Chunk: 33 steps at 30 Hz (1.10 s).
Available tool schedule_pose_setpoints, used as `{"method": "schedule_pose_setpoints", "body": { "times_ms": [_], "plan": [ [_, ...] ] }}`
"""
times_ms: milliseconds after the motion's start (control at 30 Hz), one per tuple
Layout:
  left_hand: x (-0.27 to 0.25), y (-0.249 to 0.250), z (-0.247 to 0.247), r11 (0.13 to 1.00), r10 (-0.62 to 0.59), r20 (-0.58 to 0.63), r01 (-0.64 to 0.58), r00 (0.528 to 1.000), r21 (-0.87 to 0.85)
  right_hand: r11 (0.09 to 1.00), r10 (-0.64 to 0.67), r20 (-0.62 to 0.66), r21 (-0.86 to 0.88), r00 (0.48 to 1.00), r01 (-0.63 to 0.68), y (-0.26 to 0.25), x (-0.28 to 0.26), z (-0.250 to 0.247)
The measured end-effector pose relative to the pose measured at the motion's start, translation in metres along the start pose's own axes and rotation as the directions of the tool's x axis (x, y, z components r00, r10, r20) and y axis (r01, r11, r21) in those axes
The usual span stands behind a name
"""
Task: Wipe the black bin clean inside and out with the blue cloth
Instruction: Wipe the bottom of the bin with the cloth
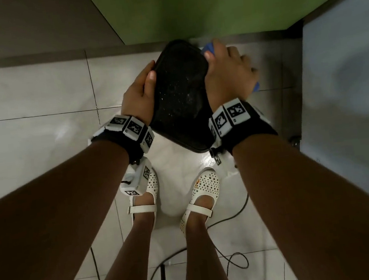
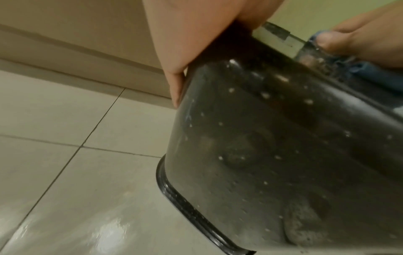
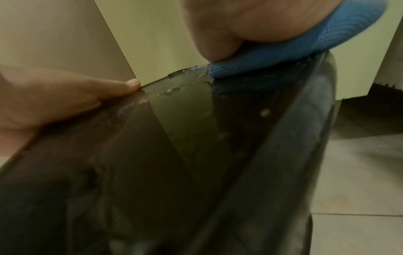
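The black bin [image 1: 180, 89] stands upturned and tilted on the tiled floor, its wet, speckled base facing me and its rim [image 1: 199, 148] low near my feet. My left hand [image 1: 143, 91] grips the base's left edge, thumb on top and fingers down the side wall [image 2: 272, 138]. My right hand [image 1: 228, 72] holds the blue cloth [image 1: 207, 48] and presses it against the bin's upper right corner. In the right wrist view the cloth [image 3: 283, 51] sits bunched under my thumb on the bin's edge [image 3: 196, 155]. The inside of the bin is hidden.
A green partition [image 1: 209, 5] rises right behind the bin, and a pale panel [image 1: 342, 64] stands close on the right. My feet in white perforated shoes [image 1: 199, 195] stand just below the bin. Black cables [image 1: 236, 262] trail over the wet, glossy tiles [image 2: 87, 215].
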<state>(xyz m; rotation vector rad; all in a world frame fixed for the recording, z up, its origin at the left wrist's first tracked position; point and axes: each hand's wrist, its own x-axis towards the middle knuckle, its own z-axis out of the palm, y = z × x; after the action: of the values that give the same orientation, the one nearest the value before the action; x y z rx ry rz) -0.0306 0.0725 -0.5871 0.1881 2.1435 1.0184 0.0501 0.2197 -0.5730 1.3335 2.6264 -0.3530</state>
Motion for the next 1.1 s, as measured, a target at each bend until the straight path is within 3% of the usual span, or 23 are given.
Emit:
{"method": "schedule_pose_setpoints", "body": {
  "times_ms": [100,167,267,367,467,600,667,733,800,900,967,1100],
  "plan": [
    [0.003,0.002,-0.002,0.995,-0.066,0.088,0.072,0.994,-0.064,0.983,-0.183,-0.014,-0.023,0.983,0.183,0.007,0.01,-0.005],
    [0.007,0.007,-0.001,0.994,-0.085,0.125,0.093,0.988,-0.06,0.939,-0.341,-0.008,-0.057,0.94,0.34,0.01,0.021,-0.008],
    [0.006,0.013,0.01,0.999,-0.013,0.064,0.016,0.998,-0.045,0.864,-0.503,-0.056,-0.063,0.863,0.499,0.0,0.031,-0.002],
    [0.003,0.016,0.02,0.993,-0.028,-0.102,0.016,0.994,-0.118,0.872,-0.483,-0.007,-0.1,0.876,0.48,-0.017,0.023,0.004],
    [0.003,0.016,0.022,0.988,-0.033,-0.154,0.008,0.987,-0.157,0.864,-0.491,-0.051,-0.159,0.87,0.478,-0.015,0.018,0.011],
    [0.004,0.014,0.024,0.98,-0.034,-0.161,0.002,0.986,-0.197,0.98,-0.172,0.052,-0.091,0.984,0.176,0.006,0.002,-0.002],
    [0.004,0.013,0.023,0.978,-0.034,-0.177,-0.004,0.984,-0.21,0.999,0.011,0.062,-0.039,0.998,-0.008,0.01,-0.023,0.002],
    [0.004,0.013,0.022,0.973,-0.032,-0.181,-0.011,0.983,-0.231,0.993,0.113,-0.001,-0.03,0.994,-0.113,0.009,-0.055,0.014],
    [0.004,0.013,0.022,0.971,-0.024,-0.167,-0.017,0.986,-0.238,0.994,0.089,-0.074,-0.062,0.993,-0.094,0.001,-0.085,0.025],
    [0.003,0.013,0.021,0.966,-0.005,-0.157,-0.036,0.988,-0.256,0.998,-0.052,-0.012,-0.025,0.999,0.052,-0.022,-0.105,0.032],
    [0.002,0.012,0.02,0.974,0.049,-0.165,-0.084,0.985,-0.21,0.989,-0.148,0.042,0.006,0.988,0.148,-0.033,-0.097,0.031],
    [0.004,0.008,0.018,0.975,0.124,-0.161,-0.151,0.979,-0.165,0.961,-0.275,0.03,-0.024,0.961,0.276,-0.037,-0.046,0.018]
  ]
}}
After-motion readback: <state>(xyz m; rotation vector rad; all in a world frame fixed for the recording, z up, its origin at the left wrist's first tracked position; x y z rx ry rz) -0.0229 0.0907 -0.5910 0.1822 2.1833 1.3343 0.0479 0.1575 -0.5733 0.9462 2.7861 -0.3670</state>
